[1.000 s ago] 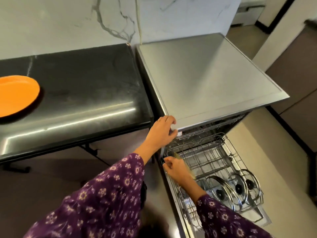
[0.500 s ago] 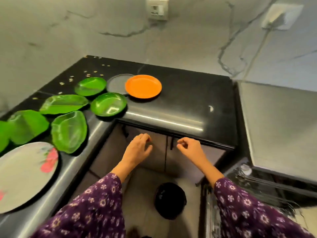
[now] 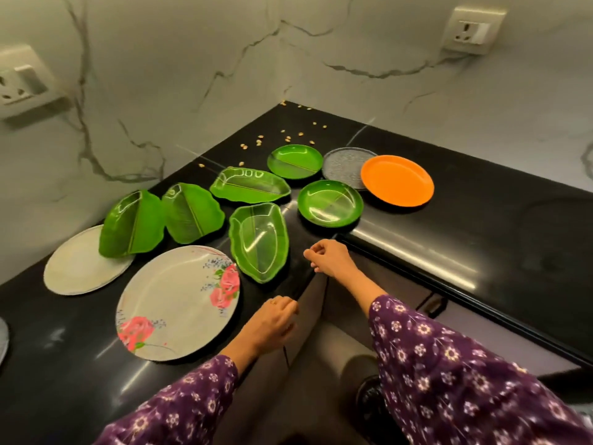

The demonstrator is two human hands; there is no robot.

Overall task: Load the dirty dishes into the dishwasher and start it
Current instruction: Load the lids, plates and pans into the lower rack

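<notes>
Head view: dirty dishes (image 3: 330,203) spread flat on black counter (image 3: 481,239); dishwasher out of frame. Right hand (image 3: 330,260) hovers at counter edge, fingers loosely curled, holding nothing; leaf dish (image 3: 260,242) just beside it at nine o'clock. Left hand (image 3: 276,326) lower, also loosely curled and empty, floral plate (image 3: 179,303) at nine o'clock. Dishes look like light, stiff plastic or melamine, glossy, likely slick. Best hold, I judge: pinch a raised rim, thumb on top, fingers slid underneath; big plate may want both hands.

A floral plate (image 3: 179,303) is laid flat on the counter (image 3: 481,239); green leaf dishes (image 3: 260,242) are spread at its twelve o'clock, round green plates (image 3: 330,203) and an orange plate (image 3: 398,181) at two o'clock.
</notes>
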